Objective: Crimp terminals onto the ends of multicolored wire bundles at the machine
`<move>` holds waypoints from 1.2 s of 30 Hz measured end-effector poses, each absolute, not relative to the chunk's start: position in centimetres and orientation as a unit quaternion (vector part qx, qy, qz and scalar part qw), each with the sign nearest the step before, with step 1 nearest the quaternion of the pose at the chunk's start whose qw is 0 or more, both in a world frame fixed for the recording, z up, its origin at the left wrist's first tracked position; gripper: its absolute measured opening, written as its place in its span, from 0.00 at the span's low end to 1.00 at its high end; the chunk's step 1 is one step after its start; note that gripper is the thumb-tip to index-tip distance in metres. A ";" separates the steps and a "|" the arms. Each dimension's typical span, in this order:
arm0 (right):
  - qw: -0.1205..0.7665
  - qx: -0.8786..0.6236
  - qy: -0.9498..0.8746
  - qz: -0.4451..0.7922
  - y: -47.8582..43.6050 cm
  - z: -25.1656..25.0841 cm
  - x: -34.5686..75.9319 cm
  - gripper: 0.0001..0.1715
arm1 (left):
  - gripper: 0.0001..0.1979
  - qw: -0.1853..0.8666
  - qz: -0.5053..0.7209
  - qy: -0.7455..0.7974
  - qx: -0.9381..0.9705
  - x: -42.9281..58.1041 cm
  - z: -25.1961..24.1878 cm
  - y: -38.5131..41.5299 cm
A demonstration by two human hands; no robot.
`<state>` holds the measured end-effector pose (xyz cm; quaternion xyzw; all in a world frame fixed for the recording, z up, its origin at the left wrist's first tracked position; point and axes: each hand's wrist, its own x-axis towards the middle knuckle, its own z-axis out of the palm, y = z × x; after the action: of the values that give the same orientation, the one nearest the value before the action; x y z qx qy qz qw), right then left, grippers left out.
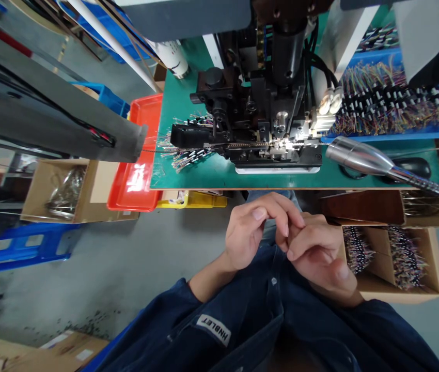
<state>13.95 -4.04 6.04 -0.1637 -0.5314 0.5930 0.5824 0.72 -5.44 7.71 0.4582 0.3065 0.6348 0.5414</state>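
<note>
My left hand (246, 230) and my right hand (320, 253) are raised in front of my body, just off the near edge of the green worktable (196, 178). Their fingertips touch each other. The left fingers are loosely curved, with the thumb lying near them. On the right, the fingers are bent and the thumb stands apart. I see no object in either hand. Beyond them stands a black bench machine (266, 103) with a lit working point (281, 146) and a thin metal strip running into it from the left.
Wire bundles (190, 157) lie left of the machine, beside a red tray (132, 181). A blue bin (382, 138) holds many more. A metal gooseneck lamp (359, 155) reaches in from the right. Below is a divided cardboard box (432, 268) of wire bundles.
</note>
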 end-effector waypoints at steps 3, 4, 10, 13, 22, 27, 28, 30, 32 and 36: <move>0.614 -0.103 -0.479 0.619 -3.8 6.3 13.8 0.28 | 0.25 0.540 0.638 0.312 0.451 0.6 7.9 -5.6; 0.603 -0.086 -0.479 0.632 -3.6 6.4 13.8 0.28 | 0.26 0.538 0.640 0.320 0.446 0.5 7.9 -5.6; 0.579 -0.073 -0.467 0.664 -2.8 6.7 14.4 0.31 | 0.22 0.481 0.639 0.392 0.455 -0.3 7.5 -5.5; 0.590 -0.064 -0.454 0.665 -2.8 6.7 14.2 0.32 | 0.20 0.449 0.646 0.383 0.484 -0.8 7.0 -5.4; 0.581 -0.083 -0.416 0.695 -2.6 6.6 14.3 0.35 | 0.14 0.376 0.740 0.350 0.434 -2.0 6.5 -4.7; 0.577 -0.103 -0.406 0.701 -2.6 6.6 14.0 0.35 | 0.16 0.278 0.703 0.386 0.528 -2.8 6.1 -4.1; 0.583 -0.100 -0.396 0.702 -2.6 6.5 13.9 0.35 | 0.12 0.282 0.688 0.390 0.543 -2.9 6.0 -4.0; 0.596 -0.096 -0.372 0.705 -2.6 6.4 13.6 0.33 | 0.12 0.302 0.689 0.376 0.541 -3.1 6.1 -3.9; 0.602 -0.093 -0.358 0.708 -2.4 6.3 13.4 0.33 | 0.20 0.302 0.727 0.346 0.511 -3.2 6.5 -4.0; 0.591 -0.074 -0.368 0.714 -2.1 6.2 13.5 0.33 | 0.20 0.317 0.698 0.386 0.513 -3.4 7.9 -4.6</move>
<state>13.55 -2.08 6.23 -0.0738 -0.3683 0.7136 0.5913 -3.45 -4.56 7.91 0.5126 0.3860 0.6985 0.3168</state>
